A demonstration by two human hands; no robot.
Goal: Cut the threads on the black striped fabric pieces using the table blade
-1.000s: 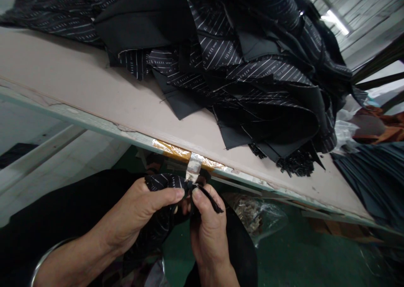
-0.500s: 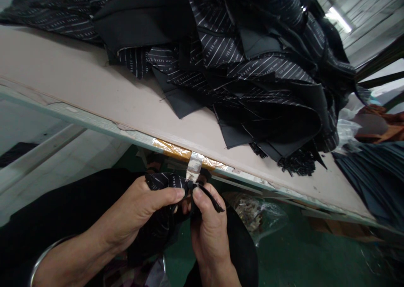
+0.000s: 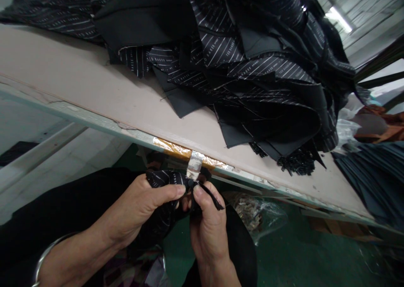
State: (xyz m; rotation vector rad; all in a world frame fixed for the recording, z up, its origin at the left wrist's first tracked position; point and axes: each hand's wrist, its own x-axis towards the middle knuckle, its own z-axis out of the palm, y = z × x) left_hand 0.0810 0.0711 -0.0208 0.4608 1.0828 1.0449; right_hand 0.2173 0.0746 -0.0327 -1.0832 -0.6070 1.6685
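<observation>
My left hand (image 3: pixel 135 207) is closed, pinching a black fabric piece (image 3: pixel 166 178) printed with white stripes and lettering, its thumb pointing right. Close beside it, my right hand (image 3: pixel 208 224) is closed with the thumb on a thin black strap (image 3: pixel 214 199), whose loose end sticks out over the fingers. Both thumbs meet just below a pale taped tab (image 3: pixel 195 164) that juts from the table edge. The cloth and the strap come together at the tab's tip. Most fingertips are hidden under the fabric.
A big heap of black printed fabric pieces (image 3: pixel 221 47) covers the back of the table (image 3: pixel 135 102). Small black bits (image 3: pixel 298 165) lie at its front. Dark panels (image 3: pixel 372 182) are stacked at right. A clear plastic bag (image 3: pixel 255 215) of small pieces sits on the green floor.
Almost nothing differs. Both hands keep their hold at the tab, and my left forearm with its bangle has shifted slightly.
</observation>
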